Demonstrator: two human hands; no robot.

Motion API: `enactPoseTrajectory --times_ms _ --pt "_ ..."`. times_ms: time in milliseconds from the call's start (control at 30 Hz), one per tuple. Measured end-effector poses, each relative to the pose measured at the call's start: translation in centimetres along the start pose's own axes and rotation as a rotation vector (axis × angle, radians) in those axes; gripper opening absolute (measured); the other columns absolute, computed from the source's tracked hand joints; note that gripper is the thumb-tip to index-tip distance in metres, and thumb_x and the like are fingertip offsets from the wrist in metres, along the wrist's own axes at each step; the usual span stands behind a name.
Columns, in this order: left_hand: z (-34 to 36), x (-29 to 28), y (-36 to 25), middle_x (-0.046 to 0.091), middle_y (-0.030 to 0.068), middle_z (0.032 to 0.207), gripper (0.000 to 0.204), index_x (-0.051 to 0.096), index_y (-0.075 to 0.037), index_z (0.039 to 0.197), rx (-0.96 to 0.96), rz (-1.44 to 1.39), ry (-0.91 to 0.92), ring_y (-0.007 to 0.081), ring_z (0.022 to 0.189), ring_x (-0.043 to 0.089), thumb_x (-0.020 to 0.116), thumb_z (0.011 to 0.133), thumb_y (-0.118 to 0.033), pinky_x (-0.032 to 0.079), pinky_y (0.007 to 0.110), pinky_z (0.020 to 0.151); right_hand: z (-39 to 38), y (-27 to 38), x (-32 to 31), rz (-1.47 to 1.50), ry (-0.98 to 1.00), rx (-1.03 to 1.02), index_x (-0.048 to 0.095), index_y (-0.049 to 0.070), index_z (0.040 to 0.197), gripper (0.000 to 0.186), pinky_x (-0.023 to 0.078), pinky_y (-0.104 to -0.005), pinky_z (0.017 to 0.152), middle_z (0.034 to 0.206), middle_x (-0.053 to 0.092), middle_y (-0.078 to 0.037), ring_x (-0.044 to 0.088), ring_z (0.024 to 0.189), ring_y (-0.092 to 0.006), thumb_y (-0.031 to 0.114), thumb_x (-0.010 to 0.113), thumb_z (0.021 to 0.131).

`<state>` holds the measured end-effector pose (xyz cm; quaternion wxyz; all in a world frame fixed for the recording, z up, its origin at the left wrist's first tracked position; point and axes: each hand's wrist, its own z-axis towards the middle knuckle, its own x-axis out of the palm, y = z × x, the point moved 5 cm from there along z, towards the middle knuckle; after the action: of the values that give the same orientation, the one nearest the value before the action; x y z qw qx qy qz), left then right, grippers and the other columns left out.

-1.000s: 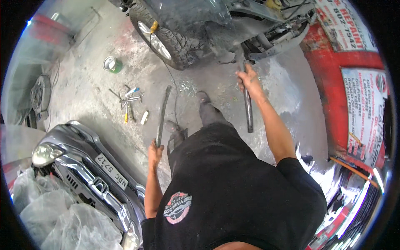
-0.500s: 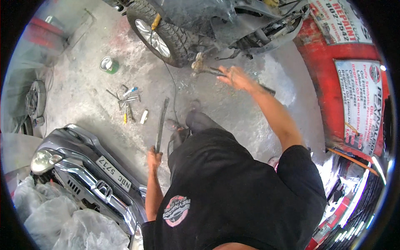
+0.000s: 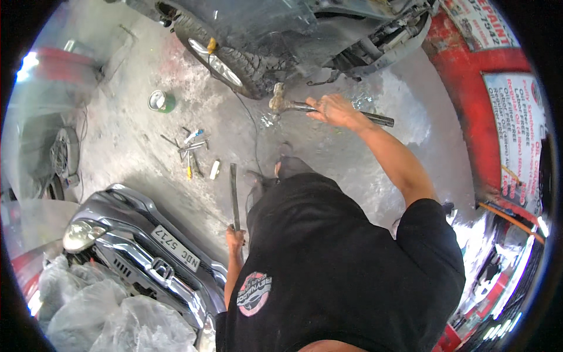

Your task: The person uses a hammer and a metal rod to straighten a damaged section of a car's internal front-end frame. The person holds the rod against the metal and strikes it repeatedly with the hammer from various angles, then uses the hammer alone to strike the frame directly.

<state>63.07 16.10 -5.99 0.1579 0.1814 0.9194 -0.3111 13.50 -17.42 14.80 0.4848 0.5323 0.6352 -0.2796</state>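
Observation:
My right hand [image 3: 334, 110] is wrapped round the handle of a hammer [image 3: 278, 100], which is held out ahead of me above the floor. The hammer's worn head points left, and the dark end of its handle sticks out to the right past my wrist. Down at my left side, my left hand [image 3: 236, 237] grips a long, flat metal bar [image 3: 234, 193] by its lower end. The bar points away from me, its far end near the floor tools. The two things are well apart.
A car's front end with its wheel [image 3: 214, 61] stands ahead. A detached grey bumper [image 3: 135, 223] and clear plastic sheeting [image 3: 111, 311] lie at left. Several hand tools [image 3: 189, 146], a green can [image 3: 161, 101] and a cable [image 3: 252, 126] are on the floor. A red wall [image 3: 454, 105] is at right.
The view has shifted a little. The bar in my left hand is lower and its tilt has changed slightly. The hammer has turned a little; its handle, blurred before, is now sharp.

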Motion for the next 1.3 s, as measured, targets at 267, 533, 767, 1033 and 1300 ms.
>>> enactPoseTrajectory --times_ms 267,533,767,1033,1300 --pt "3.4 -2.1 -6.3 0.062 0.0128 0.069 0.045 0.056 0.007 0.12 0.118 0.134 0.004 0.0213 0.045 0.058 0.069 0.078 -0.004 0.045 0.036 0.038 -2.0 -4.7 3.4 0.401 -0.027 0.282 0.059 0.004 0.137 0.053 0.055 -0.0523 0.087 0.1 0.072 -0.025 0.069 0.096 -0.0455 0.044 0.059 0.102" --pt "6.3 -3.7 -11.9 0.065 0.0142 0.069 0.048 0.058 0.004 0.125 0.208 0.373 0.064 0.0224 0.05 0.063 0.071 0.081 -0.007 0.05 0.038 0.045 -8.7 -4.6 24.6 0.729 0.105 0.561 0.068 -0.003 0.116 0.038 0.055 -0.0506 0.086 0.096 0.073 -0.026 0.073 0.093 -0.0389 0.025 0.07 0.092" --pt "10.2 -6.6 -17.8 0.069 0.024 0.076 0.031 0.062 0.002 0.109 0.347 0.583 0.208 0.0352 0.066 0.071 0.069 0.08 -0.007 0.053 0.046 0.059 -21.2 2.7 36.7 0.96 0.302 1.186 0.071 -0.007 0.099 0.026 0.059 -0.041 0.052 0.076 0.073 -0.019 0.073 0.06 -0.0271 0.017 0.068 0.089" --pt "22.0 -14.8 -23.3 0.072 0.0283 0.101 0.04 0.064 -0.001 0.113 0.546 0.78 0.352 0.0476 0.102 0.068 0.076 0.077 -0.014 0.054 0.051 0.084 -24.5 13.5 36.7 1.151 0.06 1.574 0.063 -0.009 0.1 0.027 0.054 -0.0442 0.046 0.071 0.067 -0.018 0.068 0.056 -0.0261 0.014 0.069 0.088" --pt "28.6 -17.5 -31.8 0.07 0.0311 0.1 0.045 0.066 0.009 0.112 0.866 0.889 0.485 0.0449 0.097 0.069 0.078 0.075 -0.013 0.054 0.049 0.084 -14.9 23.5 30.1 1.389 -0.231 1.409 0.061 -0.008 0.096 0.033 0.053 -0.0453 0.055 0.077 0.067 -0.021 0.067 0.061 -0.0324 0.023 0.065 0.085"
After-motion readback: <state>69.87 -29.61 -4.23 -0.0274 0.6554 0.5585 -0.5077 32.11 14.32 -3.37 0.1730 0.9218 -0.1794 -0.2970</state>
